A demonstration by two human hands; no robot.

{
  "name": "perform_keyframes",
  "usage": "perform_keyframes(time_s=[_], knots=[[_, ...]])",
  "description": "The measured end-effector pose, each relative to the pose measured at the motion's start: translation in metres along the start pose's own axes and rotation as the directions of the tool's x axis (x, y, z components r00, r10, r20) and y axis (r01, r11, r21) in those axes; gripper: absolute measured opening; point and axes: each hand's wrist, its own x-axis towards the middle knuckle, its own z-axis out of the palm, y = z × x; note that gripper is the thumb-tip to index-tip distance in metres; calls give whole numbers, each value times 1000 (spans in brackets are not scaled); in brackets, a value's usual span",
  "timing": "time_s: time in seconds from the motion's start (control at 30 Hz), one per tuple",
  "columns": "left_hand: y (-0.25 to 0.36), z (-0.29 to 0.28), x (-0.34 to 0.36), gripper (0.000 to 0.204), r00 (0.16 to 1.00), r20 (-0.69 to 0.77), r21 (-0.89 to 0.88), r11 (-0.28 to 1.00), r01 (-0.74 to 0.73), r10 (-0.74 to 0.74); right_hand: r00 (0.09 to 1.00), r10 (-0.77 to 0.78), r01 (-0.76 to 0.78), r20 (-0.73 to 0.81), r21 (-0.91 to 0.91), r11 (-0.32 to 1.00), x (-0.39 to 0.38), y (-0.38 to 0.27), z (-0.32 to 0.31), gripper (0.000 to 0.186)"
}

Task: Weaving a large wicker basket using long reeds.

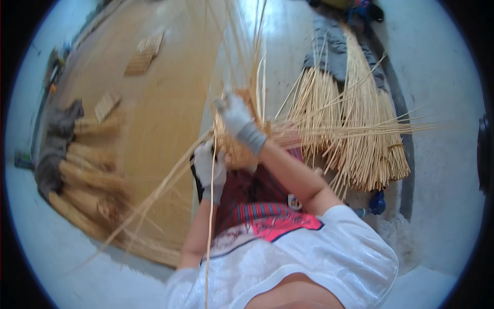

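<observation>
A small woven straw piece (240, 149), tan and box-like, rests over my lap with long loose strands fanning out from it away from me and to both sides. My left hand (210, 167), in a pale grey work glove, is closed on its left edge. Over its far left corner lies my right hand (239, 116), gloved too, with bent fingers pinched at the weave; what exactly is between the fingertips is blurred. One long single strand (211, 226) runs from beside my left hand down past my forearm toward me.
Large bundles of cut straw stalks (368, 144) lie to the right, partly on dark cloth (329, 44). More bundles (85, 172) lie at the left under grey cloth (51, 149). Flat woven pieces (144, 55) sit on the tan mat (164, 113). A blue object (377, 203) is at lower right.
</observation>
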Motion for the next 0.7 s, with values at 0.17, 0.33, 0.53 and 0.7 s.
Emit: perform_keyframes(time_s=[0.17,0.33,0.53,0.7], knots=[[-28,-19,39,70,998,44,26,998,-56,55,987,44,-68,-156,-149,987,25,24,64,87],[-16,-22,37,77,979,192,-94,992,84,-65,878,409,-454,249,159,877,45,55,47,92],[-3,-29,42,62,964,219,23,989,149,-150,975,84,-130,204,219,967,27,65,50,74],[-21,-17,37,68,954,242,109,982,156,-178,973,-213,228,-89,226,947,-3,50,54,59]])
